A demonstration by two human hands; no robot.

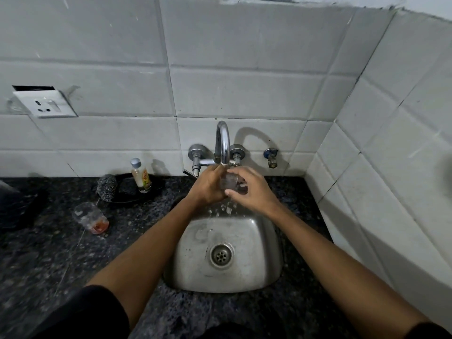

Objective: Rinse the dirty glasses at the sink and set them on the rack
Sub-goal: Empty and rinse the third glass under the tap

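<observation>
At 9 o'clock on your dark tabletop a dirty glass w/ orange residue stands apart from the sink. Just past it, at 10 o'clock, a steel scrubber and a small bottle. Centre: your left hand and right hand are both wrapped round a clear glass, held right under the tap at 12 o'clock. Water drips into the steel sink at 6 o'clock below your hands.
</observation>
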